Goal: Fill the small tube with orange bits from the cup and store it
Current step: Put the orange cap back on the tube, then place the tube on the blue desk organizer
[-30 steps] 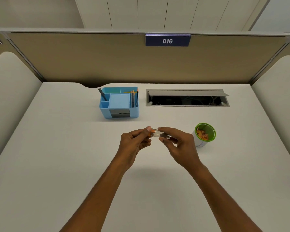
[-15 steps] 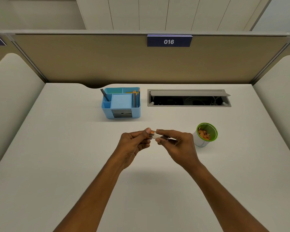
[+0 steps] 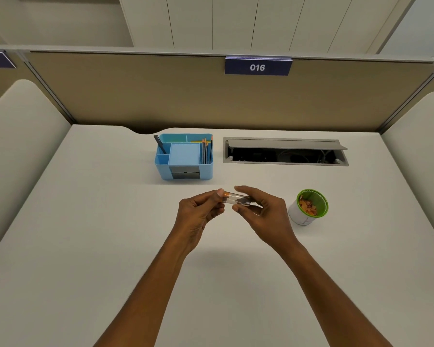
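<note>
Pale and matte, the desk (image 3: 85,246) fills a cubicle walled by a tan partition (image 3: 161,96) that carries a dark blue plate marked 016 (image 3: 257,67). Padded cream side panels curve in at either edge. Toward the back of the surface sits a light blue organiser (image 3: 184,156) divided into compartments: a dark pen-like item leans in its left rear slot, several thin pencils with orange tips stand along its right side, and a grey drawer front shows low on its near face. Just to its right an open cable hatch (image 3: 285,152) is set into the desktop, its grey lid tipped back over a dark recess. Both bare forearms reach forward to meet above the middle of the desk. Between the hands lies the small tube (image 3: 236,198) — clear, held roughly level, with an orange band at its left end and something dark at its right end; whether it holds any bits cannot be told. The left hand (image 3: 198,214) pinches the orange end between thumb and fingers, while the right hand (image 3: 263,211) grips the other end with thumb below and fingers curled over. Near the right hand, but apart from it, stands the cup (image 3: 308,209) — white-walled, green inside, upright on the desk, with orange bits (image 3: 308,207) piled within.
</note>
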The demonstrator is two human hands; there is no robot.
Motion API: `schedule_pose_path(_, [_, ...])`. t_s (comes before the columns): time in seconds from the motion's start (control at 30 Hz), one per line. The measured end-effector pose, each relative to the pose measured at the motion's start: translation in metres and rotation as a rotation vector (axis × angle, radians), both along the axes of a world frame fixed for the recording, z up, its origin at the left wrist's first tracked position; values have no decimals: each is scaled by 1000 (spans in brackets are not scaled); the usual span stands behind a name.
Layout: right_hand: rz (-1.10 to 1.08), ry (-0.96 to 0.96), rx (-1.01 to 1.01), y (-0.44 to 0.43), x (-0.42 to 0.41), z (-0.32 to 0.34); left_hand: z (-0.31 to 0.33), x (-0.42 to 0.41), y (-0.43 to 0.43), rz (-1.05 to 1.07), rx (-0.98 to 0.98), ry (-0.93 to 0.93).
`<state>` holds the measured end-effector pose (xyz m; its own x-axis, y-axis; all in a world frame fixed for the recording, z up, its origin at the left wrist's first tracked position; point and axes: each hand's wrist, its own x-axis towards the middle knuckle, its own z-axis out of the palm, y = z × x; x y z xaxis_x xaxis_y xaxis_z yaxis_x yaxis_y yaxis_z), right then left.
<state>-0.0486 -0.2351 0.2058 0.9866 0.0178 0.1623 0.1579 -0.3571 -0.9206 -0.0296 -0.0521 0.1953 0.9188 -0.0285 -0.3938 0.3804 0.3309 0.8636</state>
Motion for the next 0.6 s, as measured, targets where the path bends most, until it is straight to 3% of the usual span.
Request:
schedule_pose_path(0.37, [-58,-113,-179,1,35,-18,-12,31,6,85,106,-55])
schedule_pose_path(0.6, [-120,-27,-134,14,76,-35,-58,60,31,178,689,-203])
